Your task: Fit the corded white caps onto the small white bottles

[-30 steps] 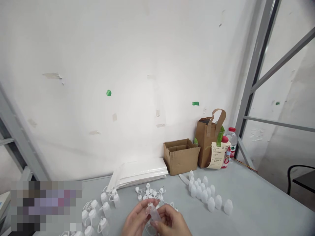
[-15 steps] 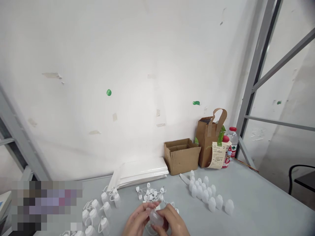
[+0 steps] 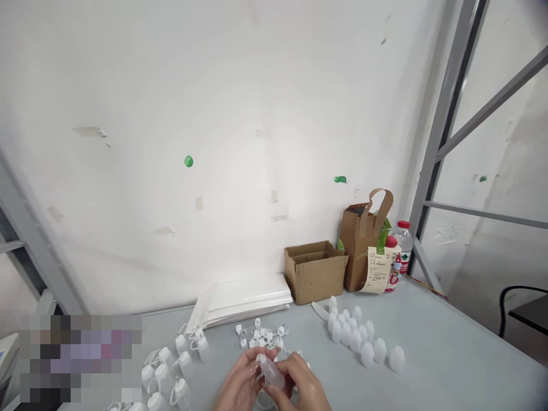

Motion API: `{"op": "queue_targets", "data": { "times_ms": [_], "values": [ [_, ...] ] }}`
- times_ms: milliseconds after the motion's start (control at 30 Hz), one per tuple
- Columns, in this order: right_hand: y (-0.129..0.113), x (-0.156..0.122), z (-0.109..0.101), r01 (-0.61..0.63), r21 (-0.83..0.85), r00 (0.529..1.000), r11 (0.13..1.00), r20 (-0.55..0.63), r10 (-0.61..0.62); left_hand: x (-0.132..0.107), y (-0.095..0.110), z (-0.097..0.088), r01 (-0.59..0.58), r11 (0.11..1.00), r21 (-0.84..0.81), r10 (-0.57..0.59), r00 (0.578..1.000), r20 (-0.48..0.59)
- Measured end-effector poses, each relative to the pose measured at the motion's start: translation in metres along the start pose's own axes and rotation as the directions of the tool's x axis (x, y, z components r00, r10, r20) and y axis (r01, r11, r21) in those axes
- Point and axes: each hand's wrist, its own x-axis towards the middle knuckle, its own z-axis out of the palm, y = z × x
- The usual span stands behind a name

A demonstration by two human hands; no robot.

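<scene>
A small translucent plastic bottle (image 3: 273,374) lies tilted between my two hands, its neck end toward the left. My left hand (image 3: 242,379) pinches the white cap (image 3: 260,358) at that end. My right hand (image 3: 302,382) has its fingers closed round the bottle's body. Just beyond my fingers is a pile of loose white caps with straps (image 3: 263,337). On the left stand several capped bottles (image 3: 162,377) with looped straps. To the right, several uncapped translucent bottles (image 3: 355,341) stand in a loose group.
An open cardboard box (image 3: 321,279) stands against the wall beside a stack of white flat packets (image 3: 244,299). Right of it are a brown paper bag (image 3: 355,245) and a red-capped bottle (image 3: 403,240). A grey metal frame (image 3: 440,148) rises at the table's right edge.
The bottle in my hands has turned, so more of its body and the white cap end now show. My fingers have shifted slightly around it.
</scene>
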Motion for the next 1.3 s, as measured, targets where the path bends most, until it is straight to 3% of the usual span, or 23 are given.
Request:
{"op": "queue_targets", "data": {
  "times_ms": [167, 400, 500, 633, 767, 967, 1133, 1300],
  "values": [
    [0.001, -0.001, 0.001, 0.071, -0.086, 0.997, 0.994, -0.030, -0.074, 0.001, 0.001, 0.001, 0.002, 1.000, 0.009, -0.002, 1.000, 0.021],
    [0.006, -0.004, 0.006, 0.160, -0.217, 0.975, 0.963, -0.116, -0.188, 0.007, -0.010, -0.012, 0.053, 0.995, -0.084, -0.058, 0.996, -0.064],
    [0.010, -0.003, 0.005, 0.181, -0.254, 0.967, 0.950, -0.132, -0.219, 0.009, -0.013, -0.016, 0.025, 0.999, -0.025, -0.029, 0.991, -0.134],
    [0.013, -0.003, 0.003, 0.197, -0.268, 0.965, 0.943, -0.116, -0.235, 0.008, -0.011, -0.012, -0.026, 0.997, 0.078, 0.037, 0.989, -0.143],
    [0.012, -0.005, 0.003, 0.173, -0.258, 0.977, 0.951, -0.079, -0.199, 0.005, -0.007, -0.007, -0.043, 0.996, 0.074, 0.051, 0.992, -0.112],
    [0.006, -0.005, -0.001, 0.093, -0.186, 0.995, 0.978, -0.015, -0.097, 0.007, -0.009, -0.011, 0.046, 0.999, -0.007, -0.047, 0.996, -0.079],
    [0.003, -0.004, 0.000, 0.016, -0.088, 1.000, 0.996, -0.009, -0.017, 0.008, -0.008, -0.010, 0.049, 0.996, 0.070, -0.044, 0.997, -0.068],
    [0.005, -0.004, 0.006, -0.149, 0.096, 0.988, 0.984, 0.055, 0.144, 0.006, -0.007, -0.007, 0.063, 0.996, 0.068, -0.061, 0.998, -0.032]
  ]
}}
